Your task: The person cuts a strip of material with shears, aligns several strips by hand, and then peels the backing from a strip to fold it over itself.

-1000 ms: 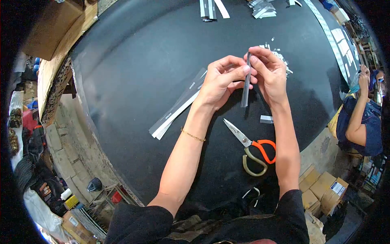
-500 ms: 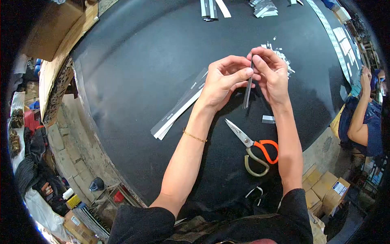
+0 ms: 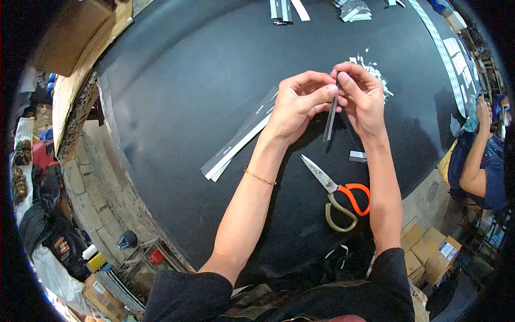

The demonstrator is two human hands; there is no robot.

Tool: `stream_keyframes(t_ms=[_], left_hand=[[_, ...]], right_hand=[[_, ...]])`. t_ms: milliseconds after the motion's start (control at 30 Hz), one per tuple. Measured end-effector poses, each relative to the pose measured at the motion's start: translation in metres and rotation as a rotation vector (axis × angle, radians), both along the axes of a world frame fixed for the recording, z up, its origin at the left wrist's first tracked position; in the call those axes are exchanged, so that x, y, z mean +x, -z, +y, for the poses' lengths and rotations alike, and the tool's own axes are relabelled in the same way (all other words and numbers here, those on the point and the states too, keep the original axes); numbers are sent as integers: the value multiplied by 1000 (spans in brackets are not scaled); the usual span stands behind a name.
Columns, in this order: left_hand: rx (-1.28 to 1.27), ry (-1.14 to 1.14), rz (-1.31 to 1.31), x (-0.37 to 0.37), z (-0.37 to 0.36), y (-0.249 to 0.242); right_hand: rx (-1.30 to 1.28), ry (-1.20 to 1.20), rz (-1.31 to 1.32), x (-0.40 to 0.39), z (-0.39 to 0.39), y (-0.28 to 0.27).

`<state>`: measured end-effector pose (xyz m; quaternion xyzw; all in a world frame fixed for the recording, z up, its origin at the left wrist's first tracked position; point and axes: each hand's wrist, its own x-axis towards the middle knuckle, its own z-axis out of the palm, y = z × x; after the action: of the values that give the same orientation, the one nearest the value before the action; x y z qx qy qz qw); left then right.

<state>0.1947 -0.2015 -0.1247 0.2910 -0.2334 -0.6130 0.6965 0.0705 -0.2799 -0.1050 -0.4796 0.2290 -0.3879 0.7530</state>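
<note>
Between the fingertips of my left hand (image 3: 303, 104) and my right hand (image 3: 365, 96) is a thin bundle of dark and clear strips (image 3: 331, 124), seen edge-on and hanging down. Both hands pinch it near its upper end. Left of my left hand lie long black-and-white label strips (image 3: 236, 140) printed "GENUINE", fanned a little. Below my hands rest scissors (image 3: 332, 185), blades partly apart, with one orange and one bare metal handle loop. A small grey-and-white strip piece (image 3: 358, 156) lies beside my right forearm.
Small white cut bits (image 3: 380, 80) are scattered beyond my right hand. Stacks of strips (image 3: 281, 12) and cut labels (image 3: 354, 9) lie at the black table's (image 3: 177, 96) far edge. Another person's arm (image 3: 477, 155) is at the right. Cardboard boxes (image 3: 429, 249) stand below the table on the right.
The view has shifted slightly. Both hands still pinch the strip bundle, whose lower ends now look a little more spread. The scissors and loose strips lie as before.
</note>
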Motion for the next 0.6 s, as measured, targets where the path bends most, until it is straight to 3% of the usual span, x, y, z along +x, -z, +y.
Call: stream_keyframes(t_ms=[600], left_hand=[[18,34,32,1,-1,3]], right_hand=[[-6,-36,-70,-4,-4,3]])
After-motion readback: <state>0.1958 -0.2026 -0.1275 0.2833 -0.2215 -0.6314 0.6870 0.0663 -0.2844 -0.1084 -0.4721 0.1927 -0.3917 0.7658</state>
